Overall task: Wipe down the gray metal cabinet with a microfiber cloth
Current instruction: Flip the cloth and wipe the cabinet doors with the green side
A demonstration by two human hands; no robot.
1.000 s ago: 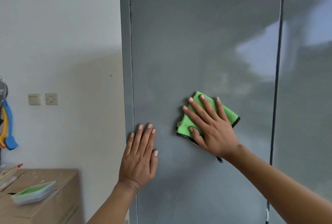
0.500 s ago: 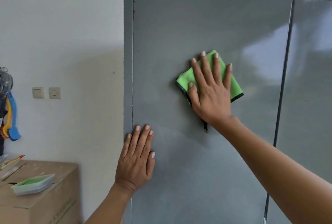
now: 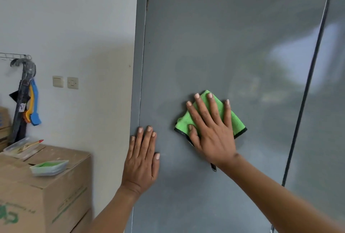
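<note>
A folded green microfiber cloth point(image 3: 235, 123) with black edging lies flat against the gray metal cabinet point(image 3: 233, 36) door.

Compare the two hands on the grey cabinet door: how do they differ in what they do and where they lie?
The right hand presses a green cloth flat against the cabinet door; the left hand touches the bare metal. The right hand lies higher and nearer the door's middle; the left hand lies lower, at the door's left edge. Both are flat on the door, fingers straight and pointing up.

Door panel point(image 3: 233, 46) bare above cloth point(image 3: 237, 122); left hand point(image 3: 142, 160) flat near left edge, blocking leftward sweep.
</note>
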